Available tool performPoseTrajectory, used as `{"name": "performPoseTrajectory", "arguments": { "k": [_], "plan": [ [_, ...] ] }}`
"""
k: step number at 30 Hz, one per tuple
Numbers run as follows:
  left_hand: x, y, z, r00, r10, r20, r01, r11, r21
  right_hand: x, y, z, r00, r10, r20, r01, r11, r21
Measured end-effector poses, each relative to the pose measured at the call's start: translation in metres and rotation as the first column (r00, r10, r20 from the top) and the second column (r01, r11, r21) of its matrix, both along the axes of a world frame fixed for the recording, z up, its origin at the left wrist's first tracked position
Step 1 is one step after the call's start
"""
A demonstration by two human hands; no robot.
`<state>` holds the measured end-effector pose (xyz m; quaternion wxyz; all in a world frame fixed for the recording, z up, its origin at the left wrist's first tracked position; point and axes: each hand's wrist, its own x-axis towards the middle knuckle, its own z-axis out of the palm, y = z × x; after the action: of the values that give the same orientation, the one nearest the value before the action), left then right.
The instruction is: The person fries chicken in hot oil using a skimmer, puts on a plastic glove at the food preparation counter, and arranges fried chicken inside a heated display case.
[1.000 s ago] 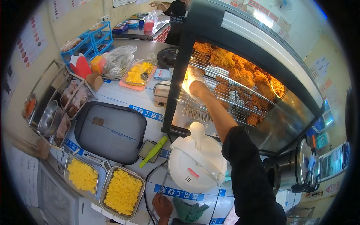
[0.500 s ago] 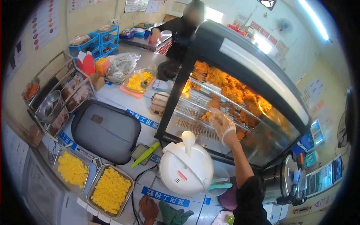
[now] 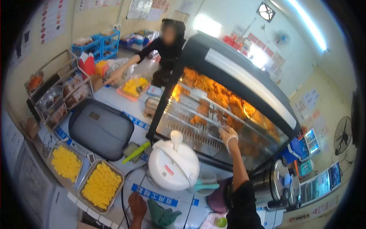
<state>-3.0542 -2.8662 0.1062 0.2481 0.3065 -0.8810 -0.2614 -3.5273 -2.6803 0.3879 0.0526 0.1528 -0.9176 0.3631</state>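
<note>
My right hand (image 3: pixel 228 136), in a clear plastic glove, reaches to the opening of the lit display warmer (image 3: pixel 167 103), beside its lower wire rack. Its fingers are bent, and whatever lies between them is too small to make out. Fried chicken (image 3: pixel 217 93) fills the upper shelf, with fewer pieces below. Bare and resting on the counter, my left hand (image 3: pixel 137 204) has its fingers loosely curled, beside a green cloth (image 3: pixel 162 213). Between the hands stands a white rice cooker (image 3: pixel 171 166) with a white scoop (image 3: pixel 176 139) on it.
Two trays of yellow food (image 3: pixel 101 186) sit at the front left, near a dark griddle (image 3: pixel 101 128) and a green-handled tool (image 3: pixel 136 152). Behind the counter, a co-worker (image 3: pixel 167 45) reaches an arm toward a brown box (image 3: pixel 96 82). A steel pot (image 3: pixel 267 185) stands right.
My right hand has drawn back from the warmer's far left part toward its near right side. The co-worker has come closer and stretched an arm over the counter. The view has shifted.
</note>
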Motion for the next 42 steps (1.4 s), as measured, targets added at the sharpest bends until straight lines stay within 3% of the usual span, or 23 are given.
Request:
{"name": "performPoseTrajectory", "arguments": {
  "k": [1,2,4,8,14,15,17,18,20,21,25,34,39,42],
  "plan": [
    [0.002,0.002,-0.003,1.000,-0.012,0.023,0.011,1.000,0.017,0.003,0.001,-0.002,0.997,0.033,-0.065,-0.023,0.989,0.149],
    [-0.002,0.001,-0.007,1.000,0.002,0.009,-0.002,1.000,-0.016,0.003,-0.004,-0.003,0.998,0.031,-0.055,-0.022,0.986,0.166],
    [0.000,0.007,-0.008,1.000,0.015,0.016,-0.015,1.000,-0.008,0.017,-0.015,-0.005,0.967,0.103,-0.232,-0.013,0.933,0.361],
    [0.003,0.000,-0.009,1.000,0.015,0.021,-0.015,1.000,0.006,0.025,-0.038,0.012,0.944,0.227,-0.239,-0.113,0.903,0.414],
    [-0.002,-0.002,-0.005,0.999,-0.013,0.042,0.011,0.999,0.041,-0.047,-0.048,0.003,0.883,0.341,-0.321,-0.156,0.861,0.484],
    [-0.002,-0.002,-0.006,0.998,-0.016,0.065,0.013,0.999,0.044,-0.072,-0.047,-0.003,0.913,0.298,-0.279,-0.121,0.851,0.510],
    [-0.001,-0.001,-0.005,0.999,0.008,0.049,-0.010,0.999,0.034,-0.046,-0.069,0.037,0.995,0.071,-0.070,-0.025,0.859,0.511],
    [-0.002,-0.002,-0.006,1.000,0.005,0.025,-0.006,1.000,0.030,-0.060,-0.073,0.031,0.994,0.077,-0.072,-0.031,0.863,0.505],
    [-0.003,-0.001,-0.011,0.999,0.008,0.049,-0.010,0.999,0.040,-0.098,-0.067,0.014,0.932,-0.362,-0.033,0.302,0.722,0.623],
    [-0.003,-0.002,-0.012,0.997,0.007,0.081,-0.011,0.998,0.057,-0.110,-0.060,0.009,0.928,-0.371,-0.030,0.307,0.718,0.625],
    [-0.004,-0.005,-0.008,0.988,0.002,0.153,-0.007,1.000,0.029,-0.148,-0.038,-0.006,0.965,-0.225,-0.132,0.256,0.729,0.635],
    [0.001,-0.005,-0.024,0.997,-0.017,0.071,0.007,0.991,0.134,-0.202,-0.011,-0.047,0.983,0.072,-0.172,0.064,0.734,0.676],
    [0.007,-0.007,-0.006,0.996,0.049,0.079,-0.058,0.992,0.108,-0.227,0.004,-0.057,0.958,0.165,-0.234,0.011,0.794,0.608],
    [0.009,-0.005,-0.010,0.997,-0.023,0.075,0.014,0.994,0.112,-0.221,0.023,-0.059,0.948,0.214,-0.236,-0.068,0.859,0.507]
  ]
}}
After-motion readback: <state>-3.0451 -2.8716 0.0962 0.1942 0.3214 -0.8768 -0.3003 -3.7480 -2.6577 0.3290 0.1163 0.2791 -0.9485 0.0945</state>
